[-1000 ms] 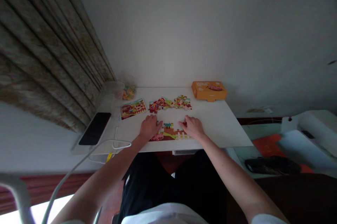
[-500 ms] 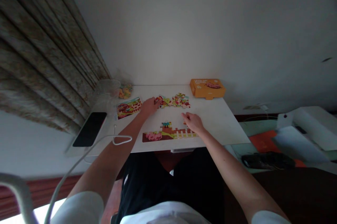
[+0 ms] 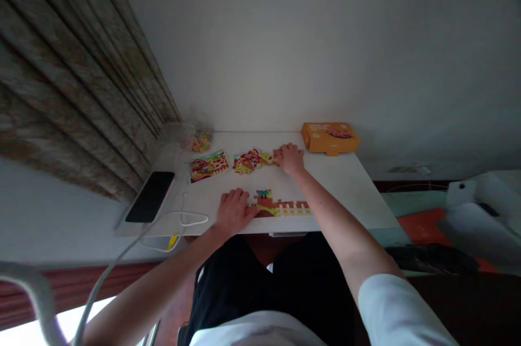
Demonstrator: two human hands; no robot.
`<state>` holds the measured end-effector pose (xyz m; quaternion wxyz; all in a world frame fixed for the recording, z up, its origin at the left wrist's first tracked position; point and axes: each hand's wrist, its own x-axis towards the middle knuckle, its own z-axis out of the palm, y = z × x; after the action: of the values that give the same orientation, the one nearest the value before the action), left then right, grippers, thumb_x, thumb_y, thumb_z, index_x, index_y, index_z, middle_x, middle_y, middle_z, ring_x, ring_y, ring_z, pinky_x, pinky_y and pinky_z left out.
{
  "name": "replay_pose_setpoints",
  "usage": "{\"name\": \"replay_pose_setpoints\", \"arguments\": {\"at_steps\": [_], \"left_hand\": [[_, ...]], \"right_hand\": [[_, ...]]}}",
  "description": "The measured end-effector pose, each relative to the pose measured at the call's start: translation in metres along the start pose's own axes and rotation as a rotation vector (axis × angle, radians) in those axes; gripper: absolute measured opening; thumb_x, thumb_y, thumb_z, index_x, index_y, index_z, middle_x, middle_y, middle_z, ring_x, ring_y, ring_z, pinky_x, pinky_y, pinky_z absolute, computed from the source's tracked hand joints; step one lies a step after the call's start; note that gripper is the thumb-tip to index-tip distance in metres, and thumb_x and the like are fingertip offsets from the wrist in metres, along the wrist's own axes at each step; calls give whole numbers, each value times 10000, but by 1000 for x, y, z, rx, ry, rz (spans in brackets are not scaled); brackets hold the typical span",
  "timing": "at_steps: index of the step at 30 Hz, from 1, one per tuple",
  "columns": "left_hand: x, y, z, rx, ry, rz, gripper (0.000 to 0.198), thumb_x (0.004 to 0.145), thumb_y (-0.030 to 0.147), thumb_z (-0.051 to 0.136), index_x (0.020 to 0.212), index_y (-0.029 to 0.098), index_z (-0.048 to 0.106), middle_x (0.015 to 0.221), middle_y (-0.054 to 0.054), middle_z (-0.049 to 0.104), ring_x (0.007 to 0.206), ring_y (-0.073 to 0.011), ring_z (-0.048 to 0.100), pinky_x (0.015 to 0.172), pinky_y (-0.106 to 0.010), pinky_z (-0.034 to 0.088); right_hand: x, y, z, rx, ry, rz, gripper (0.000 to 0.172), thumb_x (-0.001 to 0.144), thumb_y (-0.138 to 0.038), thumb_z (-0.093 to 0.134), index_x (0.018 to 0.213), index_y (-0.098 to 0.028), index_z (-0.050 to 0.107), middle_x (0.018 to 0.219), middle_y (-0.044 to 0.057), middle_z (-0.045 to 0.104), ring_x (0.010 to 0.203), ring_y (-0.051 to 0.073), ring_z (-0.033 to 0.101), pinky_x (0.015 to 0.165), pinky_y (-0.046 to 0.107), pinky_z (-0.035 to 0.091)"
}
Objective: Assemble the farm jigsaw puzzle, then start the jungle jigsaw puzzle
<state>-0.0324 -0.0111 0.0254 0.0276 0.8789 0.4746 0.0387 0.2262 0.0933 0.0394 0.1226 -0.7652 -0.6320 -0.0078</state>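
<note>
My left hand [image 3: 234, 211] lies over the left end of a partly joined jigsaw puzzle [image 3: 280, 208], its fingers stretched and thumb pointing right. The puzzle shows a white fence and brown ground, and its pink part is covered by that hand. Farther back, my right hand [image 3: 290, 159] rests with fingers apart on loose puzzle pieces, hiding most of them. To its left sits a heap of more loose puzzle pieces [image 3: 250, 160]. A picture card [image 3: 209, 166] with a farm scene lies left of the heap.
An orange puzzle box [image 3: 330, 139] stands at the back right of the white table [image 3: 342, 188]. At the left are a phone [image 3: 150, 197], a white cable [image 3: 194, 222], a clear plastic container [image 3: 179, 134] and a bag of colourful pieces [image 3: 202, 141].
My left hand has come from the loose pieces back to the puzzle's left end. My right hand has gone from above the puzzle's right side out to the loose pieces and spread its fingers.
</note>
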Motion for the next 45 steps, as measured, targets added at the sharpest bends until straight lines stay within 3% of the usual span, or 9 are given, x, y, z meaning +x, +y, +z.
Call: {"name": "replay_pose_setpoints", "arguments": {"at_steps": [4, 12, 16, 19, 25, 33, 39, 42, 45], "left_hand": [[-10, 10, 8, 57, -2, -33, 432, 993, 564, 480, 1075, 177, 652, 1116, -162, 648, 1057, -335, 580, 910, -475, 437], [17, 6, 13, 24, 13, -68, 431, 1014, 521, 435, 1044, 156, 661, 1035, -178, 680, 1032, -335, 626, 875, -440, 462], [29, 6, 10, -9, -43, -111, 456, 1031, 521, 403, 1105, 149, 656, 1000, -167, 712, 968, -310, 677, 817, -397, 477], [33, 6, 6, -13, -108, -106, 493, 1041, 528, 375, 1072, 149, 688, 989, -161, 728, 932, -297, 702, 792, -384, 485], [36, 1, -3, -41, -141, 5, 542, 1041, 527, 364, 877, 172, 740, 972, -141, 735, 914, -267, 703, 760, -348, 460], [71, -34, -9, -370, -246, -20, 609, 935, 677, 433, 586, 209, 608, 568, -22, 582, 620, -183, 545, 596, -290, 331], [118, -45, -15, -355, -146, -100, 558, 997, 586, 391, 719, 204, 689, 687, -47, 656, 736, -215, 631, 678, -294, 387], [133, -41, -14, -244, -74, -138, 503, 1020, 547, 383, 933, 202, 738, 920, -98, 727, 944, -260, 665, 811, -321, 435], [127, -26, -10, -129, 105, -102, 411, 1030, 453, 414, 1171, 180, 686, 1222, -158, 680, 1187, -301, 594, 1008, -405, 410]], "right_hand": [[-15, 3, 9, 43, 91, -61, 439, 1062, -439, 378, 1306, -167, 622, 1435, 207, 546, 1293, 334, 464, 1046, 513, 330], [-122, 56, 0, 60, 24, -208, 412, 1041, -483, 436, 1244, -207, 666, 1401, 153, 602, 1298, 297, 510, 1083, 472, 349], [-157, 63, -2, 19, -12, -237, 430, 1005, -516, 511, 1286, -220, 647, 1414, 150, 597, 1277, 304, 529, 1039, 454, 383], [-160, 59, -2, -17, -24, -240, 430, 989, -536, 541, 1242, -202, 637, 1279, 147, 652, 1192, 305, 558, 996, 445, 379], [-145, 52, -3, -9, -26, -282, 352, 1005, -524, 516, 930, -195, 615, 1028, 106, 661, 1017, 270, 570, 911, 395, 361], [-143, 49, 1, -39, -52, -310, 357, 1016, -526, 505, 961, -191, 615, 975, 96, 679, 981, 273, 567, 853, 381, 340], [-144, 51, 2, -47, -23, -300, 428, 1012, -576, 475, 864, -198, 610, 960, 115, 663, 978, 281, 567, 858, 389, 366], [-145, 51, 2, -34, -36, -293, 426, 1024, -569, 449, 901, -193, 609, 932, 113, 674, 947, 272, 595, 841, 376, 389], [-147, 51, 2, -12, -85, -251, 427, 1031, -568, 434, 949, -188, 614, 852, 93, 693, 840, 246, 631, 777, 345, 408]]}}
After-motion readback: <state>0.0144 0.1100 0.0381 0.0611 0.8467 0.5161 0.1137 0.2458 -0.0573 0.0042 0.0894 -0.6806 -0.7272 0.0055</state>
